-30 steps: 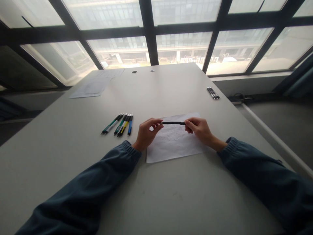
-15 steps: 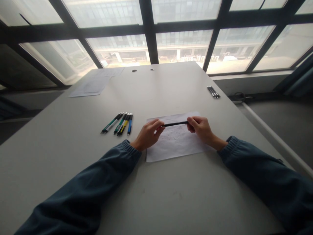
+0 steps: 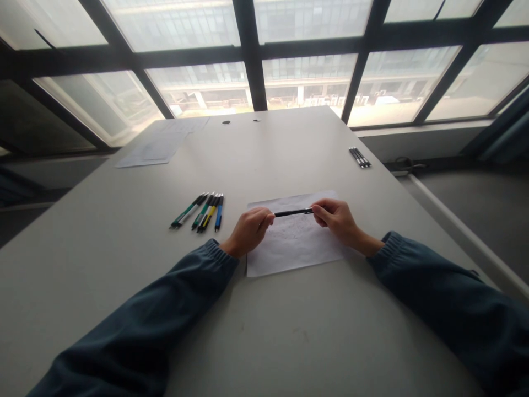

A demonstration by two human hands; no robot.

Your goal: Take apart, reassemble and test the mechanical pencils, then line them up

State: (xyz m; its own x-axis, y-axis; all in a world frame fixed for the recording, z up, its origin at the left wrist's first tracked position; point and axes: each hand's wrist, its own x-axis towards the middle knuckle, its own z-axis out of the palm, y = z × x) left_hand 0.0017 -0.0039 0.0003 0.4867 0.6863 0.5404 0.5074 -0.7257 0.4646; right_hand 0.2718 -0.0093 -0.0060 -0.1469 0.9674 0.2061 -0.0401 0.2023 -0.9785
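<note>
A black pen (image 3: 292,213) is stretched level between my two hands, above a sheet of paper (image 3: 289,259) with faint scribbles. My left hand (image 3: 250,229) is closed, pinching the pen's left end between thumb and fingers. At the other end my right hand (image 3: 336,221) grips it, thumb on the near side; a silvery part of the pen shows by the fingertips. The fingers hide both tips. Left of the paper several pens lie in a loose row, among them a yellow pen (image 3: 210,214) and a blue pen (image 3: 219,214).
Several black pens (image 3: 360,157) lie together near the right edge of the white table (image 3: 264,165). Further papers (image 3: 149,148) rest at the far left. Two round cable holes are at the far end, before the windows. A white pipe runs along the floor at right.
The right hand has shifted slightly left along the pen's end, and a silvery part now shows there. The left hand has moved slightly left, its fingers closer together. The view has tilted a little.
</note>
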